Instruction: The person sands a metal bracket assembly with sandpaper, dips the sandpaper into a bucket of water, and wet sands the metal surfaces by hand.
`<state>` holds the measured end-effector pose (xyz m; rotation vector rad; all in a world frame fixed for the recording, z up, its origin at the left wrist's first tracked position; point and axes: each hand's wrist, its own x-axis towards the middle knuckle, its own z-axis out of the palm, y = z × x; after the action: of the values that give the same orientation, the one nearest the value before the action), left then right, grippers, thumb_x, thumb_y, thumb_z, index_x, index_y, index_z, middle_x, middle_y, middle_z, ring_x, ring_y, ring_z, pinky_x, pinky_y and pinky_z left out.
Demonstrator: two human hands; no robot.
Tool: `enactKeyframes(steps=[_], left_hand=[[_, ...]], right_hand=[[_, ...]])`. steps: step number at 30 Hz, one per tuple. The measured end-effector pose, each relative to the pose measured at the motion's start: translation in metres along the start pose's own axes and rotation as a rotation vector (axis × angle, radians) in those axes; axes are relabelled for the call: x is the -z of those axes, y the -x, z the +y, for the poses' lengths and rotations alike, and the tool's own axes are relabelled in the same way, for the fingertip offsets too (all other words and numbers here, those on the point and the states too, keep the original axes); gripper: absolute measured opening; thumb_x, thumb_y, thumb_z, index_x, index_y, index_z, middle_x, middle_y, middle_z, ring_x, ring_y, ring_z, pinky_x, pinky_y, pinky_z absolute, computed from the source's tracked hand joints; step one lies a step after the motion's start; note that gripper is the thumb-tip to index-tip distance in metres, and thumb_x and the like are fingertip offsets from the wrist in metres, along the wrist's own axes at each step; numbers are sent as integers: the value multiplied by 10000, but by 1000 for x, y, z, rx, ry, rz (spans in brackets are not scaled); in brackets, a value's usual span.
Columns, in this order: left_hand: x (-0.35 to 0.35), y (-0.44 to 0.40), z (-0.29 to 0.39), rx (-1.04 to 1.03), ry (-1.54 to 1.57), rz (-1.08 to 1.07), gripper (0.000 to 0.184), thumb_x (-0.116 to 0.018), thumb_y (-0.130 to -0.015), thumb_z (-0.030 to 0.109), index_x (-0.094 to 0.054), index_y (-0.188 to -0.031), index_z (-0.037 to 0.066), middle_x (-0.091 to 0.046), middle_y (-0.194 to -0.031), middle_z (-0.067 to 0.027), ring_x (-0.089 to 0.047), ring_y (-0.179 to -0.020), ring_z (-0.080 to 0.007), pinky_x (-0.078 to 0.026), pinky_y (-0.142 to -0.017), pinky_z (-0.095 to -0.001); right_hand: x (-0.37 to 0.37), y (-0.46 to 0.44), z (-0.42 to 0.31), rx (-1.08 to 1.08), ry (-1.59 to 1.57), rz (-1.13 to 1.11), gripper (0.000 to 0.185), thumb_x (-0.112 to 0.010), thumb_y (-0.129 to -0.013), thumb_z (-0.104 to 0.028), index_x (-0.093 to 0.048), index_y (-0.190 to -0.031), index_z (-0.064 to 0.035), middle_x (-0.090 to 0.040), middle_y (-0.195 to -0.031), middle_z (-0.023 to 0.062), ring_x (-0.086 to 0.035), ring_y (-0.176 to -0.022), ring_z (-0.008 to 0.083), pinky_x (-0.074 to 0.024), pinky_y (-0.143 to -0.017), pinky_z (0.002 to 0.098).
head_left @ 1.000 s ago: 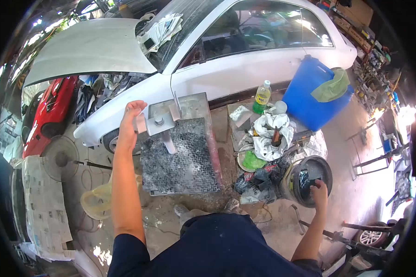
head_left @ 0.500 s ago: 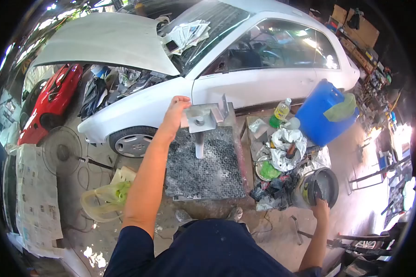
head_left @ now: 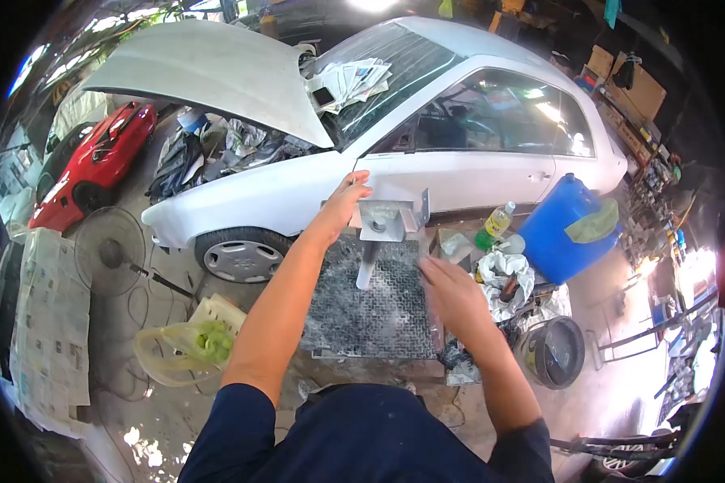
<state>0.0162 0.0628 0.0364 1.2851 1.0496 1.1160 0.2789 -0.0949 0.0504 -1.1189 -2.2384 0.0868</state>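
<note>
My left hand (head_left: 345,211) grips the left side of a grey metal bracket (head_left: 383,229), with fingertips over its upper edge. The bracket has a squarish plate with a round part in its middle, an upright tab at the right and a tube (head_left: 367,272) pointing down. It is above a dark, dusty tread-patterned plate (head_left: 354,322) on a low stand. My right hand (head_left: 453,294) is by the plate's right edge, below and right of the bracket. Its fingers are blurred, and I cannot tell whether anything is in them.
A white car (head_left: 459,181) with its hood raised stands ahead. At right are a bucket (head_left: 532,354), a blue jerrycan (head_left: 549,233), a green-yellow bottle (head_left: 494,225) and crumpled plastic (head_left: 507,270). A fan (head_left: 111,251) and a bag of green fruit (head_left: 169,354) are at left.
My right hand has left the bucket and moved up and left to the plate's right edge. My left hand still grips the bracket. The whole view has shifted slightly.
</note>
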Motion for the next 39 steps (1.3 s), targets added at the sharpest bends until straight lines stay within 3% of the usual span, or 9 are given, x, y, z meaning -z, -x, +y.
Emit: enactKeyframes(steps=[3, 6, 9, 15, 17, 19, 21, 30, 39], left_hand=[[-4, 0, -1, -22, -2, -9, 648, -577, -909, 333, -420, -1489, 90, -455, -1504, -136, -427, -1380, -260, -251, -1168, -404], [-5, -1, 2, -24, -4, -19, 680, -573, -910, 339, -383, -1516, 96, -420, -1540, -142, -418, -1384, -268, -248, -1170, -408], [0, 4, 3, -7, 10, -45, 688, -561, -908, 319, -365, -1532, 103, -393, -1565, -147, -399, -1397, -272, -242, -1174, -403], [6, 17, 5, -67, 33, -58, 643, -515, -940, 303, -371, -1532, 98, -410, -1546, -151, -382, -1384, -269, -244, -1171, -388], [6, 17, -2, -113, 45, -36, 603, -488, -990, 375, -399, -1518, 98, -452, -1511, -119, -436, -1289, -232, -289, -1140, -390], [3, 20, 0, -106, 61, -21, 614, -501, -964, 326, -394, -1520, 89, -443, -1522, -137, -402, -1355, -249, -273, -1156, -386], [4, 23, 8, -83, 82, -8, 647, -524, -929, 285, -386, -1522, 65, -424, -1542, -161, -334, -1450, -269, -229, -1188, -386], [-1, 26, 7, -82, 81, 4, 660, -521, -934, 284, -382, -1526, 29, -403, -1566, -158, -282, -1481, -260, -172, -1208, -390], [5, 20, 2, -66, 12, -2, 736, -532, -903, 279, -320, -1566, 37, -352, -1604, -175, -360, -1446, -280, -248, -1182, -371]], right_hand=[[-41, -70, -8, 255, 210, 75, 389, -571, -855, -22, -582, -1237, 54, -613, -1281, 206, -570, -1237, 361, -497, -1013, 439], [-76, -104, 7, 276, 222, 29, 420, -549, -855, -16, -552, -1268, 60, -586, -1327, 194, -523, -1297, 361, -500, -1009, 428], [-96, -107, 4, 182, 118, -59, 417, -535, -902, -76, -560, -1304, 29, -595, -1343, 157, -548, -1270, 326, -495, -1024, 411], [-103, -118, -5, 130, 118, -61, 374, -583, -866, -75, -576, -1229, 16, -629, -1149, 125, -601, -1086, 304, -544, -875, 436], [-106, -125, -6, 117, 272, -63, 357, -615, -850, -94, -589, -1192, 5, -623, -1105, 120, -603, -1052, 300, -547, -844, 431], [-111, -133, -4, 102, 408, -109, 327, -649, -832, -135, -616, -1134, -13, -615, -1070, 109, -604, -1004, 292, -546, -806, 404], [-112, -130, -11, 125, 465, -110, 320, -643, -843, -147, -621, -1132, -11, -623, -1063, 105, -604, -995, 286, -543, -802, 395], [-106, -139, -16, 89, 503, -233, 253, -623, -861, -158, -672, -1059, -8, -634, -1045, 97, -598, -1007, 265, -534, -794, 407], [-107, -136, -14, 139, 568, -251, 218, -603, -874, -165, -686, -1032, -39, -627, -1064, 95, -596, -992, 259, -529, -782, 401]])
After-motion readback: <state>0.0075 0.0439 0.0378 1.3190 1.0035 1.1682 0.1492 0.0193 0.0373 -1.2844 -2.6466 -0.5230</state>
